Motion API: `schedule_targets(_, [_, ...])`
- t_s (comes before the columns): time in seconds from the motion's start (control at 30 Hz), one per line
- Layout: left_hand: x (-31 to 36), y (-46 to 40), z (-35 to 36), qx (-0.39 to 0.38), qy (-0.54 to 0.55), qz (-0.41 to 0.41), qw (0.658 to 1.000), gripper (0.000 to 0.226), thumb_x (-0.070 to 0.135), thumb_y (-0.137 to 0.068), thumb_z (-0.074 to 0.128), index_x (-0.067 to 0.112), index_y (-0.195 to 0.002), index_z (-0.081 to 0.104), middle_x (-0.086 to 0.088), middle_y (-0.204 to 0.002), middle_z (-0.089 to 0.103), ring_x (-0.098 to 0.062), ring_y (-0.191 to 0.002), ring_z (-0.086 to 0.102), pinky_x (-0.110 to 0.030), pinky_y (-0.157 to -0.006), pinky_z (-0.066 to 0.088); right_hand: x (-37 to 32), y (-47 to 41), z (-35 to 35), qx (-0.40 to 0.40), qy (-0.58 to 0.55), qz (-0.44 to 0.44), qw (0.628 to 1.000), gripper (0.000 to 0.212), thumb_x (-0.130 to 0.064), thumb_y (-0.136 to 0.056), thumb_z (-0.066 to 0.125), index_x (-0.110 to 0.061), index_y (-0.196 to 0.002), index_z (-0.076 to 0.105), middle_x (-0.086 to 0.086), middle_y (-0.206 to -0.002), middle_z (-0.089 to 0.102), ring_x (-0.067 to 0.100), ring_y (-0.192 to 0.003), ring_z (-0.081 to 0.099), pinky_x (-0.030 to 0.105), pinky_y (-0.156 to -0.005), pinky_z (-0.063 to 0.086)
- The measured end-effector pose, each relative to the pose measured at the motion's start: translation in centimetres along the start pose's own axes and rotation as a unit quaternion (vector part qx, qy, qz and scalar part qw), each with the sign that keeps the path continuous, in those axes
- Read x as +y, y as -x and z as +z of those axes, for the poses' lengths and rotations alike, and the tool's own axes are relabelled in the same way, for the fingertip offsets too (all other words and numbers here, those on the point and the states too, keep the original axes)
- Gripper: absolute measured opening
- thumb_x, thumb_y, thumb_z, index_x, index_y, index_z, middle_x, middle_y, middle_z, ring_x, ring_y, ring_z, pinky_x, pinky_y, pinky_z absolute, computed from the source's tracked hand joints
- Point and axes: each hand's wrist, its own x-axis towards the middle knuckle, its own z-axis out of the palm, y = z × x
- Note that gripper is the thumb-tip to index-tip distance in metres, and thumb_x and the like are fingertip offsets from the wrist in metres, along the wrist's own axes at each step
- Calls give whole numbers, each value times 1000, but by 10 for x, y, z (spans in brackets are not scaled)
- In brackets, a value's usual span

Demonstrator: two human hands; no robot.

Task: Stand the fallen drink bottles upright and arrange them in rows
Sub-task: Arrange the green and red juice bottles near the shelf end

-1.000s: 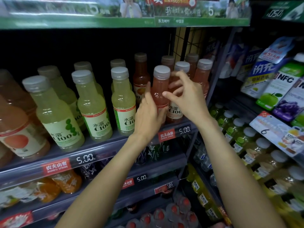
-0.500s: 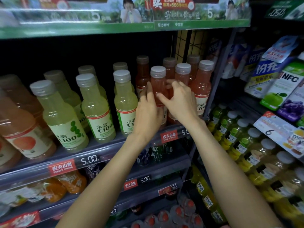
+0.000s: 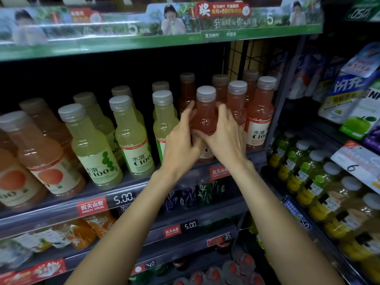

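The label and lower body of the pink bottle [image 3: 206, 112] are covered by the two hands, the left hand [image 3: 182, 148] and the right hand [image 3: 227, 138], so the grip beneath cannot be read. The back-row bottles [image 3: 187, 87] sink into the dark rear of the shelf [image 3: 144, 188], their labels unseen. At the left edge an orange bottle [image 3: 12, 177] is cut off. The banner [image 3: 82, 27] overhead is blurred. The yellow bottles [image 3: 320, 188] at right are smeared and run out of the picture.
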Motion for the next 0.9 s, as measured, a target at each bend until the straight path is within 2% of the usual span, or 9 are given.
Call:
schedule_targets(0.13, [8,-1,-5,53,58,17,997,59,3,-82,47,14,-139,40,-3,-125,62,0,-101,59,-20,-90,48,6,17,-4,30,-48,20,998,77,-54,-71,73,-18,-126,33,5,-109,66,27,-88,67,37,-63,53])
schedule_targets(0.2, [10,-13,4,90,49,43,994,51,1,-84,49,10,-134,46,-5,-125,59,-13,-112,57,-32,-95,47,10,31,-8,59,-71,48,995,81,-55,-70,72,-17,-128,33,7,-110,67,28,-90,67,34,-67,53])
schedule_targets(0.33, [4,-52,33,109,-56,38,992,48,3,-82,50,3,-130,50,-17,-130,50,-30,-120,45,-37,-104,35,22,51,-15,85,-93,90,988,87,-46,-66,80,-2,-130,40,13,-116,63,31,-103,63,28,-80,46])
schedule_targets(0.43, [-2,-82,46,38,-216,-36,975,56,13,-88,51,6,-142,36,-21,-141,39,-39,-132,30,-42,-109,27,31,56,-18,77,-121,116,983,86,-46,-66,80,-1,-128,41,12,-116,63,26,-104,62,19,-84,41])
schedule_targets(0.57, [-10,-106,48,-49,-377,-97,920,76,28,-93,51,5,-151,7,-24,-157,11,-39,-145,4,-44,-115,15,37,59,-19,73,-146,134,977,84,-47,-66,80,-7,-128,39,9,-113,64,24,-101,65,26,-85,49])
schedule_targets(0.67, [-9,-107,49,-38,-406,-97,908,77,26,-95,51,5,-151,4,-21,-157,11,-38,-144,8,-42,-113,21,38,60,-18,78,-146,128,978,85,-46,-66,80,-6,-128,38,10,-111,65,22,-99,65,23,-84,46])
schedule_targets(0.77, [-6,-103,50,0,-427,-89,900,61,19,-94,52,5,-147,26,-21,-150,29,-44,-137,26,-43,-106,33,37,59,-17,82,-140,120,979,81,-44,-66,80,-4,-124,41,12,-110,65,25,-98,65,25,-82,48])
schedule_targets(0.83, [-5,-97,47,25,-434,-52,899,47,15,-86,64,5,-130,51,-23,-131,50,-47,-112,50,-44,-87,47,37,58,-17,83,-133,118,981,81,-45,-66,81,-2,-123,42,12,-111,64,26,-100,64,28,-82,49])
schedule_targets(0.9, [-3,-91,44,39,-365,-29,930,40,10,-85,65,7,-123,54,-25,-123,50,-45,-97,55,-44,-69,50,35,56,-18,82,-136,113,981,85,-46,-66,79,-2,-127,41,11,-114,63,26,-102,63,30,-84,49])
